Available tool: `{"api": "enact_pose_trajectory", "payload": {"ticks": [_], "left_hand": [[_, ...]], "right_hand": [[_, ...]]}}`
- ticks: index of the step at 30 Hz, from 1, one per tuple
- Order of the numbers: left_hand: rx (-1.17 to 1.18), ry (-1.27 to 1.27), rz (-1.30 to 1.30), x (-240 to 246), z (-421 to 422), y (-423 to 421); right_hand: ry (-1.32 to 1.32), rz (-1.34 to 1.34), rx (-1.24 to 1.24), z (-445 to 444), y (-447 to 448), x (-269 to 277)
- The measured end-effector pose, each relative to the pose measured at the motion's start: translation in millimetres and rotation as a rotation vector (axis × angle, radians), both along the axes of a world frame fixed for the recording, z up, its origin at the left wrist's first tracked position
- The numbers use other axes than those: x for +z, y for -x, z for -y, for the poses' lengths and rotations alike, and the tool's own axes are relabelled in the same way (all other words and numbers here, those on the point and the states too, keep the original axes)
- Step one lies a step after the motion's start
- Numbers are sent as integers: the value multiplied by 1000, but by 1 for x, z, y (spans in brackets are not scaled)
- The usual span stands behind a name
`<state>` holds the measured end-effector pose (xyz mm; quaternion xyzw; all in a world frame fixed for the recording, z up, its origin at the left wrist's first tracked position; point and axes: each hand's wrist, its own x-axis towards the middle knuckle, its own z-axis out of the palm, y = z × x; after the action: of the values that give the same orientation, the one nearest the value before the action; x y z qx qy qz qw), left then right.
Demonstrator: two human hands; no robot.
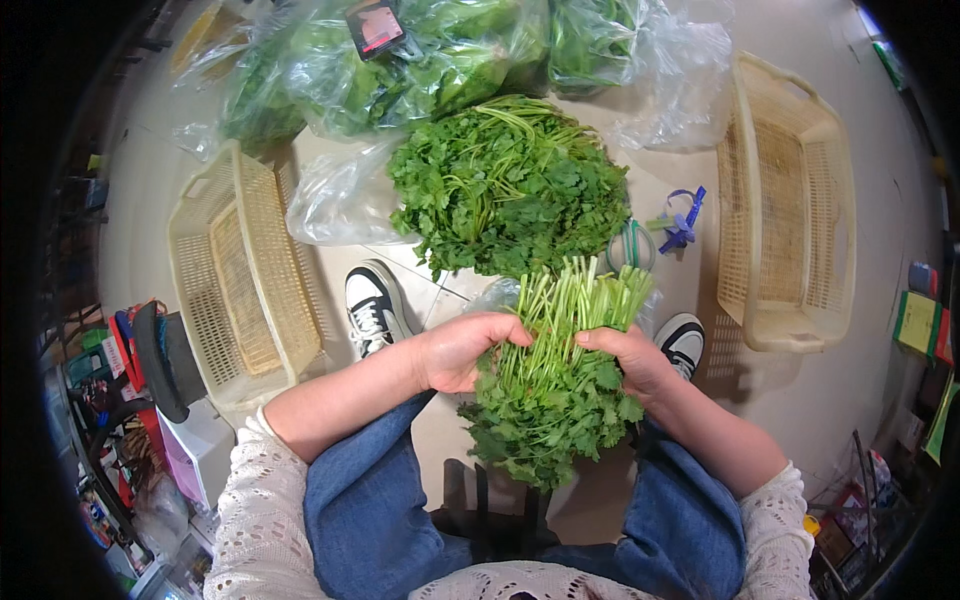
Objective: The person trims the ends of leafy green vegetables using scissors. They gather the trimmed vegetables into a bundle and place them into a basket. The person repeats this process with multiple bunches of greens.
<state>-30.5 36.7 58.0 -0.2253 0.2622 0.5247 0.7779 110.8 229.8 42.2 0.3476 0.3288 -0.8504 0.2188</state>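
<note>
Both my hands grip one bunch of cilantro (559, 390) between my knees, its cut stems pointing away from me and its leaves towards me. My left hand (469, 351) wraps the left side of the stems, thumb on top. On the right side, my right hand (626, 360) holds it, also thumb on top; the fingers beneath are hidden. Just beyond the stem ends lies a large heap of cilantro (510, 187) on the floor. At its right edge are green-handled scissors (631, 247), partly covered, and a blue ribbon tie (682, 225).
Plastic baskets stand on both sides, one at left (247, 285), one at right (787, 217). Clear bags of leafy greens (405, 67) lie at the far side, with an empty-looking clear bag (345, 199) nearer. Crowded shelves (112, 450) line the left edge.
</note>
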Motion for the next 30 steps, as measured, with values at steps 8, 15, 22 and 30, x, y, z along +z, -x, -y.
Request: {"api": "enact_pose_trajectory", "payload": {"ticks": [8,15,22,30], "left_hand": [[6,-128,-46,-8,-2,-1],[-148,-143,-158,-4,-19,-10],[-342,-90,-362,21,-36,-18],[-52,-202,-362,42,-12,24]], "right_hand": [[33,26,-22,-2,0,-2],[57,34,-79,8,12,7],[-202,-14,23,19,20,6],[130,-356,-161,-40,-5,-1]]}}
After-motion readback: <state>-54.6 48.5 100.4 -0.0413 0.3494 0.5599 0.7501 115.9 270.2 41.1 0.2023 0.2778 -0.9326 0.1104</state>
